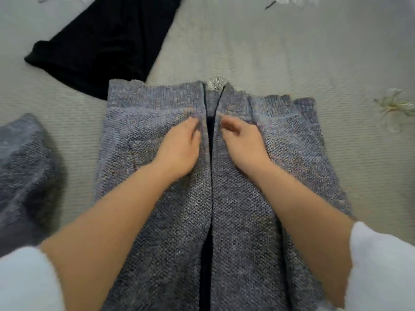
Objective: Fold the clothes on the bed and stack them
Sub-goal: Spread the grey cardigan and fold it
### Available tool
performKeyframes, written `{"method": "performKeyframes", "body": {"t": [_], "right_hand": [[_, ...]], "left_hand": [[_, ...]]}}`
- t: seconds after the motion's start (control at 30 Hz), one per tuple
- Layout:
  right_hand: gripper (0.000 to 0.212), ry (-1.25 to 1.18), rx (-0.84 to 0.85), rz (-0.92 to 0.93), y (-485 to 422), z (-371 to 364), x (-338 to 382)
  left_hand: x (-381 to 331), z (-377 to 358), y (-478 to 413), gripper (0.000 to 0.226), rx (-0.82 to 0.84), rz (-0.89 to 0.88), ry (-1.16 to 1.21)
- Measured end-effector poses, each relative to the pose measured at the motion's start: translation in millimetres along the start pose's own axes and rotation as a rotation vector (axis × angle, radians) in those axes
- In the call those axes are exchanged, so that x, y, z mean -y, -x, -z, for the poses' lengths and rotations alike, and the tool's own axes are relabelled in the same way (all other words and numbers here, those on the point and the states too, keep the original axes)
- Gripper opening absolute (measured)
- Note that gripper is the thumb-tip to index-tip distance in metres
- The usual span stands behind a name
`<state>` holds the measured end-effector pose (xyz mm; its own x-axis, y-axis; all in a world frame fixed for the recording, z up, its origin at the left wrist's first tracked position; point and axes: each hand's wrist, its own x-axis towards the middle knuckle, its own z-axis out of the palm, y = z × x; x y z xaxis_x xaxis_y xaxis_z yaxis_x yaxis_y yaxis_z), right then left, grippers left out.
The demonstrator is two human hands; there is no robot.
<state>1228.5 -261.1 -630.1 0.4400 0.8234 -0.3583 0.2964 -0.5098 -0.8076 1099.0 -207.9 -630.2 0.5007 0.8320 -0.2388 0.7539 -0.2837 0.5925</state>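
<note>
A grey knitted cardigan (161, 221) lies flat on the bed before me, its two front panels meeting along a dark centre slit. My left hand (182, 144) rests on the left panel beside the slit, fingers curled onto the panel's edge. My right hand (240, 140) sits on the right panel, fingers curled at its inner edge. Whether either hand pinches the knit is blurred. One grey sleeve (24, 171) spreads out at the left. A black garment (105, 41) lies at the upper left, beyond the cardigan.
The bed cover (292, 52) is pale grey-green and ribbed, with flower prints at the right (395, 106) and along the top edge. Bare cover stretches to the right and beyond the cardigan's hem.
</note>
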Motion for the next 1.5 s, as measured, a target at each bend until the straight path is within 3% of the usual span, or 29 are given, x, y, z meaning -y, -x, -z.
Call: {"method": "performKeyframes", "body": {"t": [0.07, 0.23, 0.4, 0.47, 0.53, 0.67, 0.87, 1.0, 1.13, 1.2, 1.33, 1.4, 1.5], "right_hand": [[0.040, -0.084, 0.029, 0.005, 12.8, 2.0, -14.8], [0.022, 0.096, -0.146, 0.245, 81.0, 2.4, -36.1], [0.009, 0.187, -0.118, 0.393, 166.1, -5.8, -63.6], [0.004, 0.187, -0.059, 0.311, 193.6, -11.1, -71.7], [0.010, 0.207, -0.008, 0.196, 219.0, -15.3, -78.6], [0.021, 0.296, 0.061, 0.010, 263.5, -21.1, -91.9], [0.033, 0.187, 0.106, -0.156, 300.9, -28.2, -102.0], [0.012, 0.275, 0.090, -0.109, 302.8, -28.9, -95.1], [0.016, -0.158, -0.015, -0.066, 310.9, -13.1, -83.8], [0.018, -0.229, 0.079, -0.065, 319.8, -13.4, -83.5], [0.037, 0.094, 0.330, -0.136, 328.6, -21.0, -101.5], [0.034, 0.077, 0.342, -0.113, 331.6, -13.4, -107.4], [0.023, 0.073, 0.090, 0.020, 334.6, 12.6, -107.1]], "left_hand": [[18.1, -10.8, 27.4, 0.047, 0.060, -0.109, -0.063], [25.0, -21.8, 118.2, 0.037, -0.161, -0.187, 0.035], [16.7, -37.7, 210.9, 0.023, -0.286, -0.236, -0.041], [12.9, -45.3, 237.9, 0.015, -0.223, -0.240, -0.041], [8.0, -50.6, 258.4, 0.013, -0.130, -0.133, -0.019], [9.9, -65.4, 291.4, 0.037, 0.036, 0.144, -0.039], [11.1, -71.1, 323.8, 0.039, 0.166, 0.187, -0.123], [5.2, -54.6, 328.3, 0.024, 0.111, 0.321, 0.222], [-1.3, -37.6, 351.4, 0.028, 0.041, 0.258, 0.588], [-2.0, -42.5, 361.6, 0.043, 0.118, 0.170, 0.472], [4.1, -66.1, 369.2, 0.059, 0.407, 0.091, 0.077], [7.6, -66.8, 370.5, 0.052, 0.343, 0.118, 0.092], [10.4, -60.8, 372.0, 0.045, 0.033, 0.103, 0.088]]}}
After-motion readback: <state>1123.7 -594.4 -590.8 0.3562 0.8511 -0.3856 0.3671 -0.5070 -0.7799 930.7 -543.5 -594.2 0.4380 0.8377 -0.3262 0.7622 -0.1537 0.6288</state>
